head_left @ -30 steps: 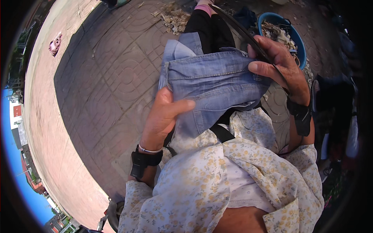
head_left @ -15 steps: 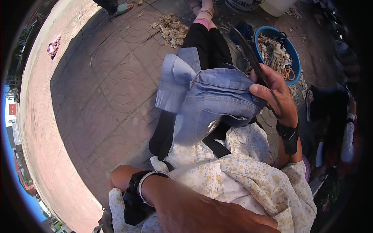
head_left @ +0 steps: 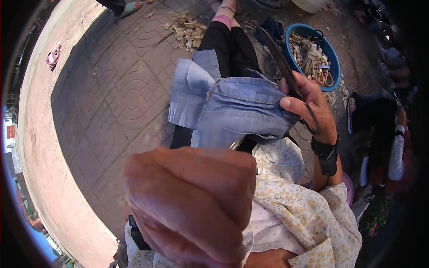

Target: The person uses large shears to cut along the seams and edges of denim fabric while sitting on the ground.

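Note:
My left hand (head_left: pixel 187 201) is raised close to the camera, large and somewhat blurred. Its fingers are curled in, and whatever they may hold is hidden. To the right, my right hand (head_left: pixel 313 105) grips a long, dark, curved tool (head_left: pixel 279 58) with a thin loop near the wrist; its exact kind is unclear. Across my lap lies a faded blue denim cloth (head_left: pixel 246 100) with seams and a frayed edge. The right thumb is at the cloth's right edge. Below the denim is my floral-patterned garment (head_left: pixel 299 196).
A blue basin (head_left: pixel 337 71) full of pale dried scraps stands beyond my right hand. Loose scraps (head_left: pixel 187 31) lie on the paving (head_left: pixel 111 102) near my outstretched feet. Another person's sandalled foot (head_left: pixel 129 9) is at the upper left; a seated person (head_left: pixel 380 116) is at the right.
My left hand has come up from low over my lap to close before the camera, its fingers curled. The right hand keeps its grip on the dark tool. The view has shifted slightly.

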Action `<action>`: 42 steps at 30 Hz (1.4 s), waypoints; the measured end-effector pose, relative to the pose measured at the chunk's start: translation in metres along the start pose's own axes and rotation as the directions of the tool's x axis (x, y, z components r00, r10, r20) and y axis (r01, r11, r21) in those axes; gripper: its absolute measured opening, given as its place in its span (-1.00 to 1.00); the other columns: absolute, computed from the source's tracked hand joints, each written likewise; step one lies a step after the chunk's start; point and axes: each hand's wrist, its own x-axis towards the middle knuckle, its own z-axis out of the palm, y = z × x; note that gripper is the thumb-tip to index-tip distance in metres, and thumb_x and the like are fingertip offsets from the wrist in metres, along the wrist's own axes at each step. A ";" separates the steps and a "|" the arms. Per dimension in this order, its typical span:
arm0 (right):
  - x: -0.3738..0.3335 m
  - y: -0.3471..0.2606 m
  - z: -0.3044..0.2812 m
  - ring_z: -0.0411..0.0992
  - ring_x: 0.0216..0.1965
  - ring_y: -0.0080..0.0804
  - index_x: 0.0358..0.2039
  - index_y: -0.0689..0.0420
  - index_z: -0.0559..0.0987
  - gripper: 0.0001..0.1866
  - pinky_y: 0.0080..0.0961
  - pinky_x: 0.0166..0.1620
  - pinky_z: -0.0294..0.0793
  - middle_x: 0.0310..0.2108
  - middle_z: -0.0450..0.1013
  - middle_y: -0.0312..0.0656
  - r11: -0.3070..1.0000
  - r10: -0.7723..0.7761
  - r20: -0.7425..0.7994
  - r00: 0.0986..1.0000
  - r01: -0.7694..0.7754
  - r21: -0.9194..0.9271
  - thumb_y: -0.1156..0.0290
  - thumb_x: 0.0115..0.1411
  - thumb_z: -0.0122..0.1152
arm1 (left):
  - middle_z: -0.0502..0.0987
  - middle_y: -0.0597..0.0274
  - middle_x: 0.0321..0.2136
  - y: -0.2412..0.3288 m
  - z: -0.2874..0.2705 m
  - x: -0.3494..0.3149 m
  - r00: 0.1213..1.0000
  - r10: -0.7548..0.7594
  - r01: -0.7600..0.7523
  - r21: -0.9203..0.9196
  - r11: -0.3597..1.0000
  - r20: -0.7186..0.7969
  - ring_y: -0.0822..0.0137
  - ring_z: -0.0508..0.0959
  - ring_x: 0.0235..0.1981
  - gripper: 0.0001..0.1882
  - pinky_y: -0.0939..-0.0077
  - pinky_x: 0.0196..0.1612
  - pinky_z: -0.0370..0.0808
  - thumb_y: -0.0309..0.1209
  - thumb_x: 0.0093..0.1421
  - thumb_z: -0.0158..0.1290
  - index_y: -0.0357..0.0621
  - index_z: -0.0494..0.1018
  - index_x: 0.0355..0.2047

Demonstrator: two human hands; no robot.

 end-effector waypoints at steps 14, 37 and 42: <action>-0.001 0.010 -0.009 0.17 -0.38 -0.63 -0.33 0.21 0.42 -0.73 -0.68 -0.28 0.17 -0.44 0.23 -0.41 0.996 -0.092 0.021 0.996 0.092 0.006 0.37 0.07 0.31 | 0.42 0.14 -0.04 -0.063 -0.063 -0.025 0.705 -0.406 0.514 0.026 0.857 -0.581 0.32 0.47 -0.06 -0.41 0.43 0.12 0.35 -0.53 0.12 0.12 -0.24 0.20 0.16; 0.017 0.013 0.048 0.42 -0.40 -0.47 -0.28 0.18 0.48 -0.65 -0.54 -0.31 0.39 -0.43 0.46 -0.30 0.919 -0.302 -0.022 0.953 0.285 -0.271 0.44 -0.09 0.41 | 0.33 -0.04 0.10 -0.058 -0.031 -0.019 0.675 -0.264 0.100 -0.269 0.958 -0.689 0.17 0.39 0.11 -0.46 0.24 0.20 0.33 -0.61 0.19 -0.19 -0.29 0.11 0.21; 0.013 0.009 0.042 0.36 -0.46 -0.54 -0.36 0.15 0.47 -0.68 -0.58 -0.37 0.34 -0.52 0.39 -0.33 0.932 -0.283 -0.131 0.950 0.239 -0.273 0.46 -0.13 0.41 | 0.45 -0.01 -0.04 -0.041 -0.031 -0.026 0.624 -0.247 0.213 -0.142 0.967 -0.742 0.22 0.47 0.00 -0.59 0.33 0.13 0.39 -0.63 0.14 -0.07 -0.36 0.34 0.04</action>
